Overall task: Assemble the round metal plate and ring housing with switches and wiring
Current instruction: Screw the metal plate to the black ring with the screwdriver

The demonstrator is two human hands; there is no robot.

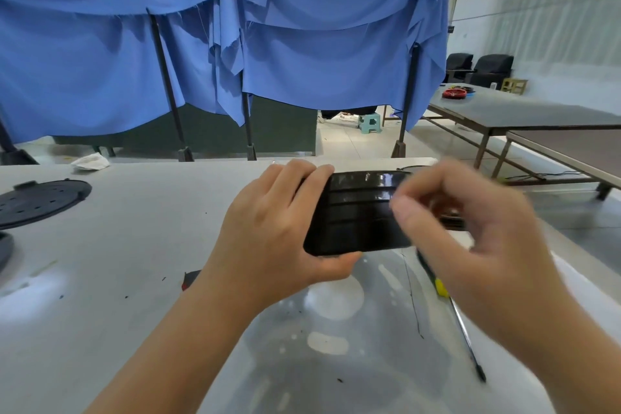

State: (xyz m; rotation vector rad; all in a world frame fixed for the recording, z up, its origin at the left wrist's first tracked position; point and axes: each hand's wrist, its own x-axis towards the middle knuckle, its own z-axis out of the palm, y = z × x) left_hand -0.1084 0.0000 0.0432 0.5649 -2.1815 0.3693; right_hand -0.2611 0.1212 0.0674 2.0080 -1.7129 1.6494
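Observation:
My left hand (268,228) grips the left end of a glossy black ring housing (359,212), fingers over its top and thumb under it, holding it above the table. My right hand (470,228) is blurred at the housing's right end, fingers curled against it; whether it holds the housing is unclear. A round shiny metal plate (336,339) lies flat on the table under both hands. A thin black wire (411,296) hangs down over the plate.
A screwdriver (460,316) with a yellow band lies on the plate's right side. A dark round perforated disc (40,202) rests at the table's left edge, a small red-black part (190,279) beside my left wrist. Blue cloth (235,44) hangs behind; other tables (537,114) stand right.

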